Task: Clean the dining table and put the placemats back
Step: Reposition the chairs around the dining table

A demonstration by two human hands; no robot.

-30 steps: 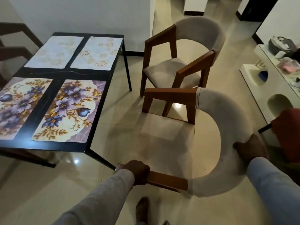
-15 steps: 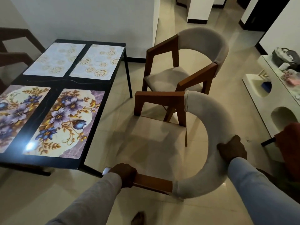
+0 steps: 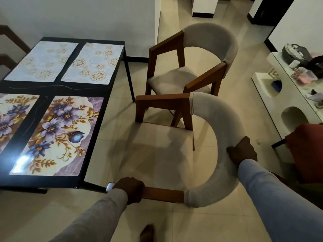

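Evidently placemats back on dining table; left hand, right hand clamp near armchair. Next: slide it under.

Head-worn view, forward and downward

The black desk carries four placemats lying flat; two pale ones with gold rosettes, the left and the right, sit side by side at the far end; two floral ones with purple blooms, one fully in view and one cut by the frame's edge, lie nearer; the tiled floor bears the desk and two chairs, the near one and the far one.
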